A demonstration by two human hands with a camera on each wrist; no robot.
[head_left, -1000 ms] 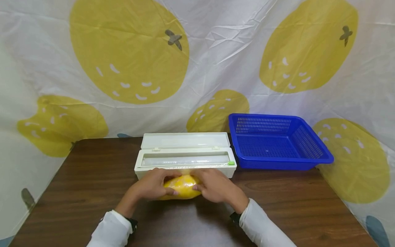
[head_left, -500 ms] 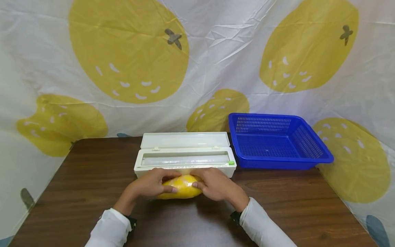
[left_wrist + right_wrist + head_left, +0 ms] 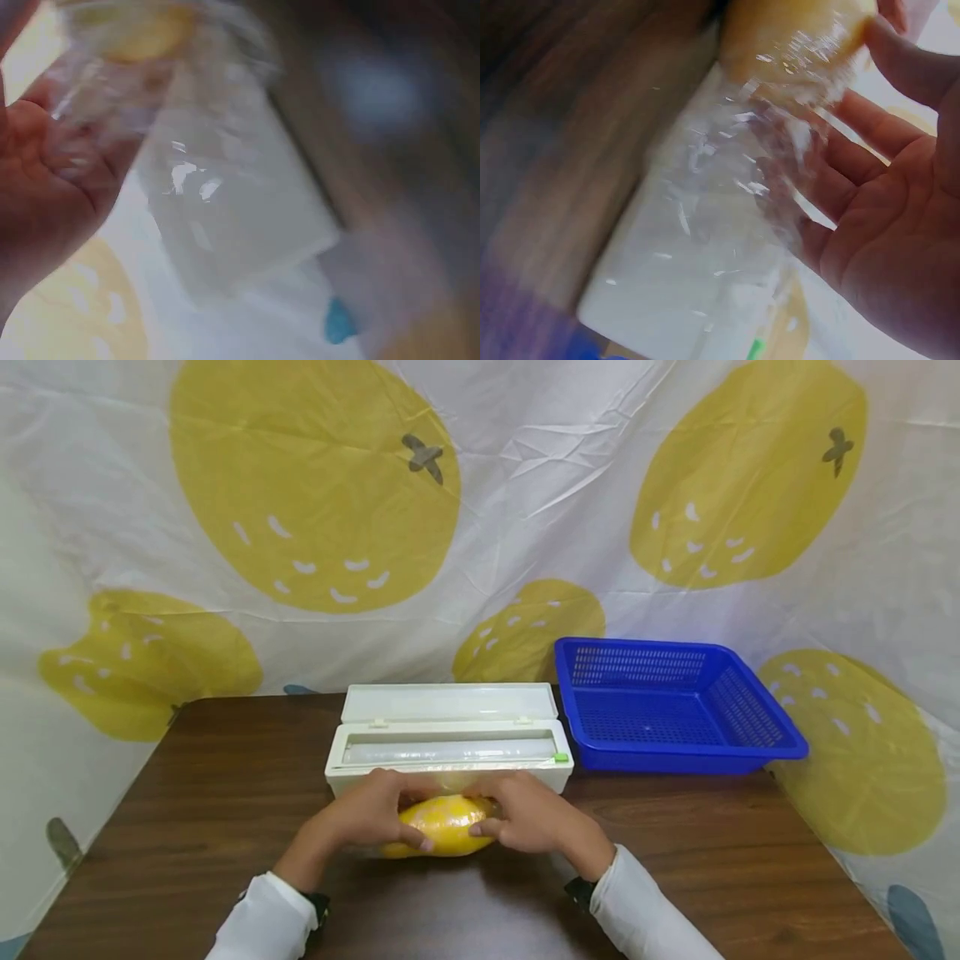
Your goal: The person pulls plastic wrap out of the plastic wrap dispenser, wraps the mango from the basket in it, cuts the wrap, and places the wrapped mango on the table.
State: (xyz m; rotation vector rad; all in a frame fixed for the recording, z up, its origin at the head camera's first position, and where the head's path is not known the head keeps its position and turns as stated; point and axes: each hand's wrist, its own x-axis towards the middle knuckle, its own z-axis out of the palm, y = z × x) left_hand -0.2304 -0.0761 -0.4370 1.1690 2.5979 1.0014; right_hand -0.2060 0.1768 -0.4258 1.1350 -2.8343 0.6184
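An oblong yellow fruit (image 3: pixel 446 828), glossy with cling film, lies on the table in front of a white cling film dispenser (image 3: pixel 341 764). From its left side my left hand (image 3: pixel 369 812) holds it, thumb in front and fingers behind. My right hand (image 3: pixel 534 814) grips the other end the same way. Clear cling film (image 3: pixel 705 161) stretches from the fruit toward the dispenser in the right wrist view, lying over those fingers. In the left wrist view, wrinkled film also covers part of the left fingers. The fruit's underside and far side are hidden.
The dispenser's lid (image 3: pixel 450 702) stands raised at the back, with a film roll (image 3: pixel 453 750) inside and a green cutter slider (image 3: pixel 561 758) at its right end. A blue plastic basket (image 3: pixel 693 752) sits to the right. A fruit-print cloth (image 3: pixel 540 527) hangs behind the brown table (image 3: pixel 225 810).
The fruit has shifted slightly toward me, away from the dispenser, and more of its top shows. Both thumbs have moved down its near side with it. The dispenser and basket stay put.
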